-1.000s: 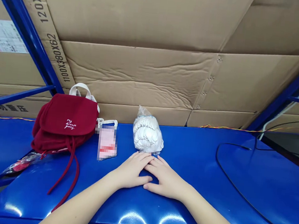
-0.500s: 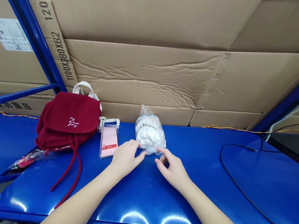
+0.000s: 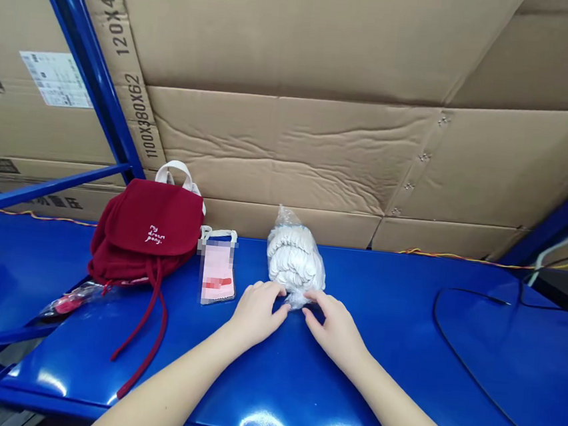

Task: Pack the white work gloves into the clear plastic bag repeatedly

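A clear plastic bag holding a bundle of white gathered cloth-like items lies on the blue shelf, its crumpled end facing me. My left hand has its thumb and fingertips at the left side of that end. From the right, my right hand takes the same end between thumb and forefinger. Both hands are partly closed on the loose plastic, with a small gap between them. What exactly lies between the fingertips is hard to see. To the left of my left hand lies a phone in a case with a light strap.
A dark red backpack stands at the left, its cords hanging forward over the blue shelf. Cardboard forms the back. A black cable curves across the right side. A blue metal post rises at the left.
My hands have come closer together onto the near end of the plastic bag, which extends slightly further toward me. The whole view has shifted a little to the left.
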Available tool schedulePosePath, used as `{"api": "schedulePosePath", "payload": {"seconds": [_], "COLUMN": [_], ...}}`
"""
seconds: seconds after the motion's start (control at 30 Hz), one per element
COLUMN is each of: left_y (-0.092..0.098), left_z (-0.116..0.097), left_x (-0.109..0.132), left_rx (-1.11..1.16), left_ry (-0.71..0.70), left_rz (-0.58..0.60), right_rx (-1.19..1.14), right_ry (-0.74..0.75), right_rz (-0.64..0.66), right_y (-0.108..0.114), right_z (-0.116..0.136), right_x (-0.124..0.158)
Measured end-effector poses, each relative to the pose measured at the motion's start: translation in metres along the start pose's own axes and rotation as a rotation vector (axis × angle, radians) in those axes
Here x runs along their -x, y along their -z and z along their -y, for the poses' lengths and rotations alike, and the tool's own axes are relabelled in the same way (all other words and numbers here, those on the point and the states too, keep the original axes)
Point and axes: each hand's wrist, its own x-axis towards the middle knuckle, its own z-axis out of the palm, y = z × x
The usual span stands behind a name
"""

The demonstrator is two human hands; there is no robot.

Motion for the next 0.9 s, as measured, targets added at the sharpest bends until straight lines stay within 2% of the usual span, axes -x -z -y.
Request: {"api": "schedulePosePath", "payload": {"seconds": [0.1, 0.2, 0.3, 0.4, 0.6, 0.67, 0.8, 0.9], "left_y": [-0.001, -0.002, -0.003, -0.004, -0.007, -0.008, -0.007, 0.0], "left_z": [0.001, 0.0, -0.003, -0.005, -0.003, -0.002, 0.0, 0.002], "left_x": [0.001, 0.001, 0.002, 0.001, -0.002, -0.003, -0.003, -0.002], "left_rx": [0.2, 0.416, 0.594, 0.647, 0.825, 0.885, 0.995, 0.997], "left_ry": [-0.022, 0.018, 0.09, 0.108, 0.099, 0.154, 0.257, 0.273], "left_rz": [-0.01, 0.006, 0.077, 0.109, 0.081, 0.051, -0.006, -0.014], "right_rx": [-0.212, -0.523, -0.817, -1.002, -1.007, -0.964, -0.901, -0.947], "right_ry": [-0.115, -0.262, -0.363, -0.412, -0.485, -0.481, -0.44, -0.497], "right_rz": [-0.087, -0.111, -0.034, 0.087, 0.252, 0.204, -0.009, -0.174], "right_y": [0.005, 0.008, 0.007, 0.008, 0.019, 0.02, 0.02, 0.022], "right_z": [0.002, 0.005, 0.007, 0.01, 0.018, 0.017, 0.008, 0.001], "right_x": [-0.001, -0.003, -0.004, -0.004, -0.001, -0.001, -0.003, -0.004]}}
